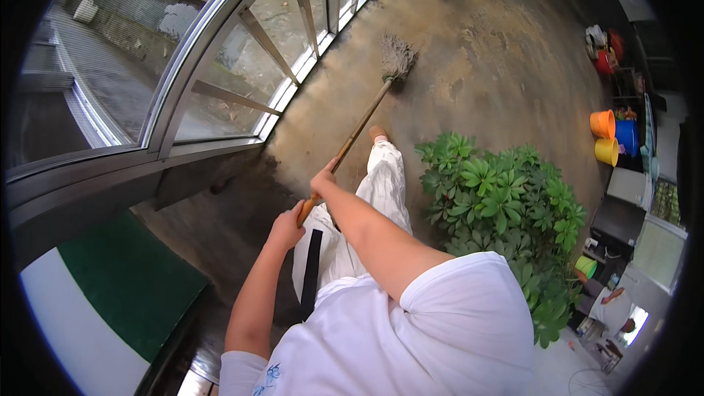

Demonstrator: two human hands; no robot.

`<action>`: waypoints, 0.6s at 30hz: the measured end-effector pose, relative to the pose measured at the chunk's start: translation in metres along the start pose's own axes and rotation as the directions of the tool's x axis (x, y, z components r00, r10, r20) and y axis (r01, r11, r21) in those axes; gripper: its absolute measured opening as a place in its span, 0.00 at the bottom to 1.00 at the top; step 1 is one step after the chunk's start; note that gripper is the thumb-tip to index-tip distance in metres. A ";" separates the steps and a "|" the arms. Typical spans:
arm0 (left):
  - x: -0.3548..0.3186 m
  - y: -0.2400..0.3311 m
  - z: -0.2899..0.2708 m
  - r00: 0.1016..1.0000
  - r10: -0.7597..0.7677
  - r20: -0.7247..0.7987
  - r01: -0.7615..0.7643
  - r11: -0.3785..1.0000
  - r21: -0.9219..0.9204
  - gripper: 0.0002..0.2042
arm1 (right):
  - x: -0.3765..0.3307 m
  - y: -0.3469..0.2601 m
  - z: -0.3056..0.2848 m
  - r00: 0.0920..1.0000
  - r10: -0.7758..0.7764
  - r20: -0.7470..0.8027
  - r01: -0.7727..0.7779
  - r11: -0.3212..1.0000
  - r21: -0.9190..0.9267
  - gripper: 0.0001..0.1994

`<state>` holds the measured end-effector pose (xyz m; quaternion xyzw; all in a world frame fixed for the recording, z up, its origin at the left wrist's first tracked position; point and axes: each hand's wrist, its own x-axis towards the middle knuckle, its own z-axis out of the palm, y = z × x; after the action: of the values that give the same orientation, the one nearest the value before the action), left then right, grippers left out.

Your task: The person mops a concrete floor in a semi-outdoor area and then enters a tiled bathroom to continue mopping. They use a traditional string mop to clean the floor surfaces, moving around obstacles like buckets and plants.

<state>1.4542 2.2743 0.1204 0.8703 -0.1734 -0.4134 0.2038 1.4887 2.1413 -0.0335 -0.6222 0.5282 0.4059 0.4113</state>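
Observation:
I hold a mop with a long wooden handle [357, 134] in both hands. My left hand [286, 226] grips the near end of the handle. My right hand [324, 176] grips the handle a little further up. The grey stringy mop head [397, 57] rests on the stained concrete floor [477, 44] ahead of me, close to the base of the metal railing [293, 37]. My leg in white trousers [381, 183] steps forward under the handle.
A large leafy green potted plant [506, 205] stands right of my leg. Orange, yellow and blue buckets [610, 136] and shelves of clutter line the far right. A dark ledge with a green and white surface [125, 286] is at my lower left.

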 end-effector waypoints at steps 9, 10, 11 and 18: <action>-0.150 -0.090 -0.010 0.975 -0.145 0.171 0.141 0.989 0.037 0.33 | -0.106 0.082 0.143 0.968 0.066 0.243 -0.085 0.994 0.072 0.56; -0.147 -0.089 -0.011 0.978 -0.123 0.167 0.121 0.992 0.023 0.33 | -0.107 0.081 0.145 0.972 0.079 0.223 -0.093 0.994 0.054 0.56; -0.145 -0.088 -0.010 0.981 -0.104 0.163 0.104 0.995 0.008 0.33 | -0.106 0.081 0.144 0.977 0.066 0.203 -0.082 0.994 0.072 0.56; -0.075 -0.057 0.006 0.989 -0.011 0.147 0.013 1.000 -0.014 0.33 | -0.057 0.073 0.081 0.992 0.037 0.123 -0.053 0.991 0.123 0.55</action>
<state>1.4119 2.3571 0.1372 0.8371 -0.1796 -0.4788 0.1944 1.4046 2.2285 -0.0132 -0.5572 0.5410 0.4176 0.4717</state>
